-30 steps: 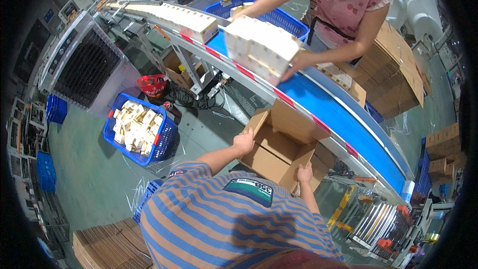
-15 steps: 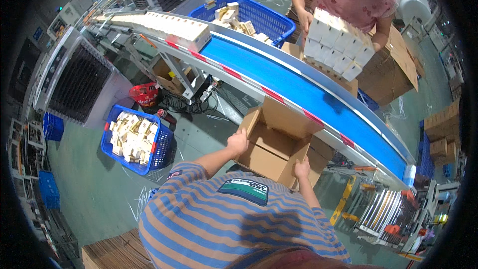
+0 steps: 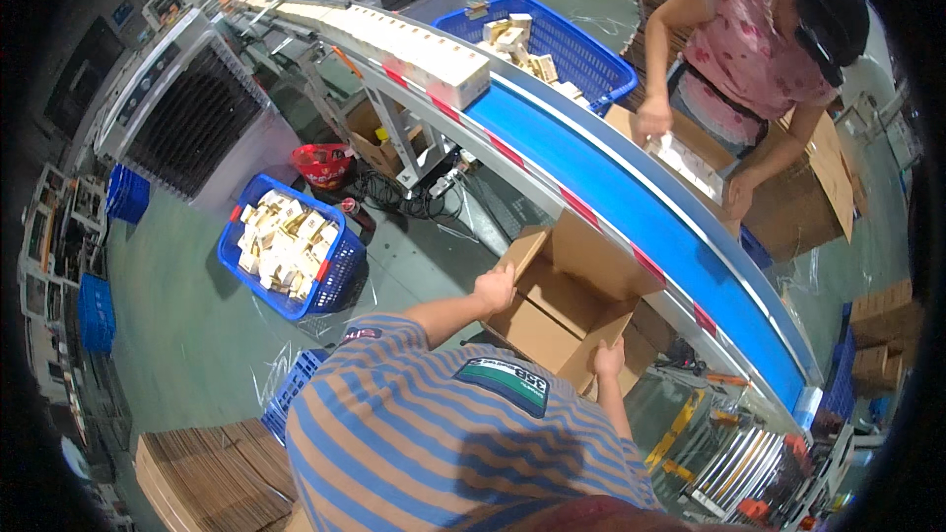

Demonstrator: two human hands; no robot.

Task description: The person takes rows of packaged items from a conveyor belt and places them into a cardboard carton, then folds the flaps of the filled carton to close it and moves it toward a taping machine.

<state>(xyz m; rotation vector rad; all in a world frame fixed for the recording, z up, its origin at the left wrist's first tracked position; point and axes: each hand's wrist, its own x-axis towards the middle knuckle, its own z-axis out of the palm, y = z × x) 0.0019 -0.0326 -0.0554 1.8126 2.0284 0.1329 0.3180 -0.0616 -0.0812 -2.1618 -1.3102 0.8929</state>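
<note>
Between my two hands is an open cardboard box [image 3: 552,300] with nothing inside and its flaps up. My left hand [image 3: 496,289] grips the box's left flap edge, fingers wrapped over it. On the opposite side, my right hand [image 3: 609,359] is closed on the right wall or flap. The box's far flap stands against the near side of a blue conveyor belt [image 3: 621,192]. A row of white small boxes [image 3: 414,44] sits on the belt's upper left part.
Across the belt, a co-worker [image 3: 754,49] bends over a carton with white boxes in it. Blue baskets of small boxes stand at left [image 3: 340,271] and behind the belt [image 3: 601,64]. Flattened cardboard [image 3: 212,468] is stacked at lower left; metal rollers [image 3: 739,468] lie at lower right.
The co-worker has lowered the block of white boxes into a carton across the belt. My view has shifted; my hands keep the same hold on the cardboard box.
</note>
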